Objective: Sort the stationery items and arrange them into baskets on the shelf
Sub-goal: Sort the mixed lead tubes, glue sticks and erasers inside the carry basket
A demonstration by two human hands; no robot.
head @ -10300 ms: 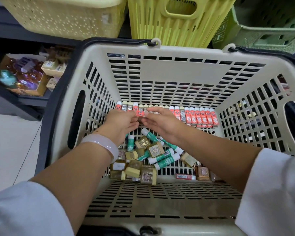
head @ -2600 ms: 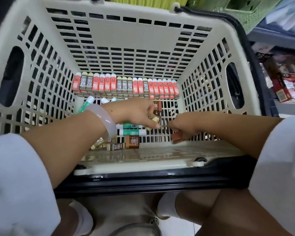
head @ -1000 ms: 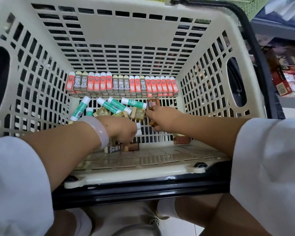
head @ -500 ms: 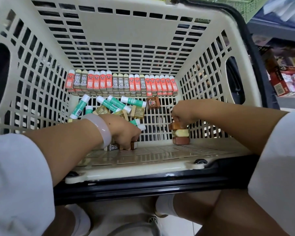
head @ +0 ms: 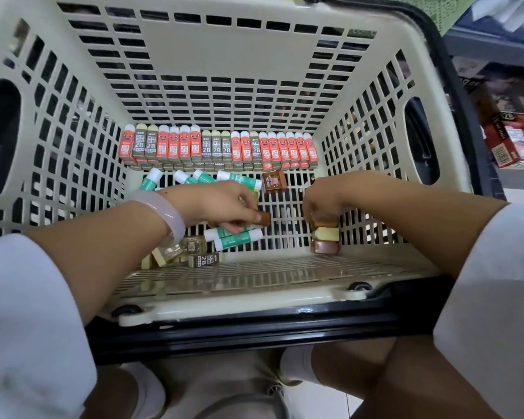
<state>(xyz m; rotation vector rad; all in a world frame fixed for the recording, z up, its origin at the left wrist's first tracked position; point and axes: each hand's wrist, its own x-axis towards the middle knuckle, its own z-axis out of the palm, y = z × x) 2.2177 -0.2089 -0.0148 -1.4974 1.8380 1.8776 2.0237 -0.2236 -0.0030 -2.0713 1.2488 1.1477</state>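
A: What is held, and where?

B: A brown eraser (head: pixel 264 218) is pinched at the fingertips of the left hand (head: pixel 221 207) over the middle of the beige basket (head: pixel 224 49); the right hand (head: pixel 322 201) is curled onto the top of a stack of 3 erasers (head: pixel 325 237) (brown, cream, brown) by the right wall.

A: And the edges?

B: A row of boxed erasers (head: pixel 218 146) is lined along the far wall; green glue sticks (head: pixel 236 235) are scattered left; bare grid floor is seen between the hands.

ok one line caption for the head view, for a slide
Left hand pinches a brown eraser; right hand steadies an eraser stack in the basket.
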